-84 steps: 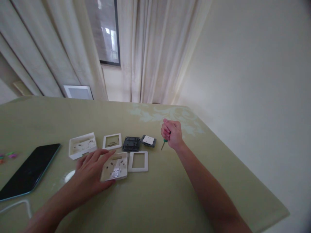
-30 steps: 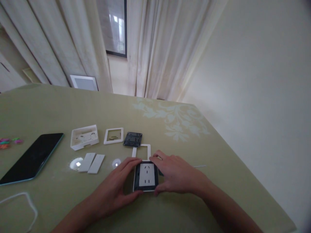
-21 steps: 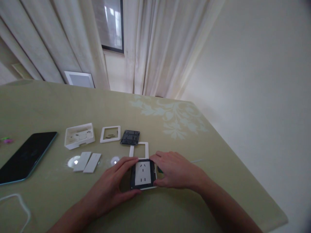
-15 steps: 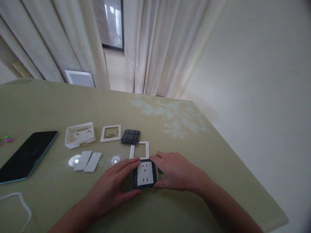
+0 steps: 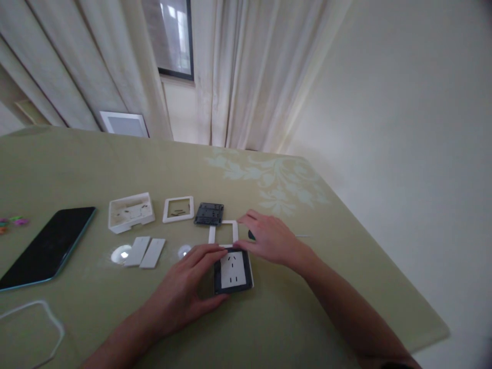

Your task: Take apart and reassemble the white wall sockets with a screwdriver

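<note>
A wall socket [image 5: 233, 270] with a white face and dark surround lies on the table in front of me. My left hand [image 5: 192, 282] grips its left side, fingers on the top edge and thumb at the lower edge. Just beyond it is a white frame [image 5: 235, 233], its near edge partly hidden by the socket and my left fingers. My right hand [image 5: 271, 238] is at the frame's right side, fingertips by the far corner and thumb by the near corner. A dark plate [image 5: 209, 213] overlaps the frame's far left corner.
Left of these lie another white frame [image 5: 165, 211] with several screws inside, a white box [image 5: 131, 216], two white panels [image 5: 152, 253] and a dark tablet [image 5: 48, 246]. A thin screwdriver [image 5: 303, 236] lies behind my right hand. A white cable [image 5: 57, 323] curves at lower left.
My right hand has left the socket's right side and moved up to the white frame. My left hand stays on the socket. The view has shifted slightly.
</note>
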`<state>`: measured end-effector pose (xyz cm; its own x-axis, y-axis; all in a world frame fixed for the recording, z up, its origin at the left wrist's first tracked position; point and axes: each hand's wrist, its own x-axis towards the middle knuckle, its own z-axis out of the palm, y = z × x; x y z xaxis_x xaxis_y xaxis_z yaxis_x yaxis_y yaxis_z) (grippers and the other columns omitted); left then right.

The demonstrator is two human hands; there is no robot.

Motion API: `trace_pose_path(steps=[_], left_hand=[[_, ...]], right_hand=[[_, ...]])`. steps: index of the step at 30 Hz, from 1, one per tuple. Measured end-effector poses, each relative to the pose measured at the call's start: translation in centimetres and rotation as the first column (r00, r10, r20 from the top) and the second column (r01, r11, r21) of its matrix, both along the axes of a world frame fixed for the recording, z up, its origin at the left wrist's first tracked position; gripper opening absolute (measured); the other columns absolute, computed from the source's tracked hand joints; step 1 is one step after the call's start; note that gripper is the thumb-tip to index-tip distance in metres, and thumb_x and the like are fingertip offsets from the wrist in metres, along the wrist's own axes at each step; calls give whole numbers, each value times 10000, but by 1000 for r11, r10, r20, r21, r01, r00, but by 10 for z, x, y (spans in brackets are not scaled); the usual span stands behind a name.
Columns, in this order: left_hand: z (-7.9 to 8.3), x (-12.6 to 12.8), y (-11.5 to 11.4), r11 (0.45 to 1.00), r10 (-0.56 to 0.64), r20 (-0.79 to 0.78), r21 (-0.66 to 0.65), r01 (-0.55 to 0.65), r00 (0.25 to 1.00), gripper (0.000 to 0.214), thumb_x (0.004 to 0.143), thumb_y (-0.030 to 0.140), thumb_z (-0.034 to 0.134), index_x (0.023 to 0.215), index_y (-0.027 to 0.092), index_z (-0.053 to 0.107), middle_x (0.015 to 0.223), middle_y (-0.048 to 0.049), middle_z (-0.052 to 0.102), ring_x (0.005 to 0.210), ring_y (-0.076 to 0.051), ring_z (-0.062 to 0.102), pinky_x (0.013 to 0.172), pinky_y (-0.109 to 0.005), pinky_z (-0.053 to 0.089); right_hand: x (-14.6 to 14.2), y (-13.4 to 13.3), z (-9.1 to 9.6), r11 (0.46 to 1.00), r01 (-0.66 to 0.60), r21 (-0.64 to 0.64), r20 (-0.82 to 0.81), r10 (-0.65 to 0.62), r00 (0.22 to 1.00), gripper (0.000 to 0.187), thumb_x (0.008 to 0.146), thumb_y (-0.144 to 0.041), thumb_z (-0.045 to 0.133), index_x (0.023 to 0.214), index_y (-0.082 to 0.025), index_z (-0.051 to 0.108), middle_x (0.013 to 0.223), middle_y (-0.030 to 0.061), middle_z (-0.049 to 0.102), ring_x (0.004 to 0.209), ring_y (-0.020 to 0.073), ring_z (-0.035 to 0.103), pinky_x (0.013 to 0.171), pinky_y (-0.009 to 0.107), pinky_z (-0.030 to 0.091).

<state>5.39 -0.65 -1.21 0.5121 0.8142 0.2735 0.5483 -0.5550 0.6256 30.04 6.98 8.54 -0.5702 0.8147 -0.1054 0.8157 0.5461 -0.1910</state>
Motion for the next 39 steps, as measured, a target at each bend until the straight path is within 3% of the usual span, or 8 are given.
trace_pose_path(steps=[6,11,18,24,30,33,36,39], left_hand=[[12,7,0,993,12,26,-114,-9,1000,876,717,286,888,1497,336,491,1419,-92,556,1341,-350,550,1126,-544,532],[21,15,-2,983,27,48,-181,-18,998,804,659,179,854,1394,275,541,1368,-103,562,1333,-360,518,1152,-572,490],[23,14,-8,996,54,154,-80,-42,987,811,733,217,805,1451,293,438,1456,-112,558,1393,-357,496,1172,-543,446],[16,-27,25,914,403,-82,96,-395,912,764,903,509,678,1554,220,402,1449,-173,605,1347,-424,541,1112,-629,409],[2,-46,42,836,545,-298,262,-482,784,703,949,552,596,1535,181,478,1521,-201,575,1402,-477,472,1143,-694,313],[10,-34,30,854,495,-142,263,-450,857,829,938,559,675,1635,269,332,1642,-166,454,1481,-459,406,1195,-680,303],[16,-12,10,952,280,101,99,-290,955,978,918,518,760,1683,365,169,1685,-127,392,1468,-392,472,1169,-588,447],[12,5,-5,972,233,311,-51,-229,921,978,929,465,770,1681,396,149,1580,-134,503,1292,-340,635,1069,-545,565]], right_hand=[[-56,68,-27,998,-27,57,14,26,1000,549,960,-559,692,1345,-174,624,1410,158,620,1161,293,678,892,377,522],[-77,96,-40,997,-67,29,-3,67,998,451,876,-554,780,1106,-167,746,1179,134,736,1089,289,693,841,343,503],[-26,65,-13,988,40,151,-231,-4,973,456,935,-463,739,1256,-140,714,1225,124,732,1096,259,685,932,351,491],[21,36,0,940,318,124,-537,-206,818,339,934,-396,753,1181,-163,759,1198,123,778,1084,263,711,953,389,512],[24,23,14,966,166,-197,-651,-255,715,328,933,-422,743,1155,-185,783,1098,80,798,866,173,710,747,287,527],[13,8,23,868,-28,-496,-656,-353,667,425,940,-527,719,1181,-180,771,806,4,732,492,72,495,460,219,364],[3,-6,25,701,-262,-663,-659,-381,649,471,917,-574,740,1160,-172,766,655,-55,597,437,45,392,404,195,282],[-3,-11,18,554,-410,-725,-661,-393,639,467,906,-578,753,1132,-170,760,630,-75,524,444,42,386,398,180,278]])
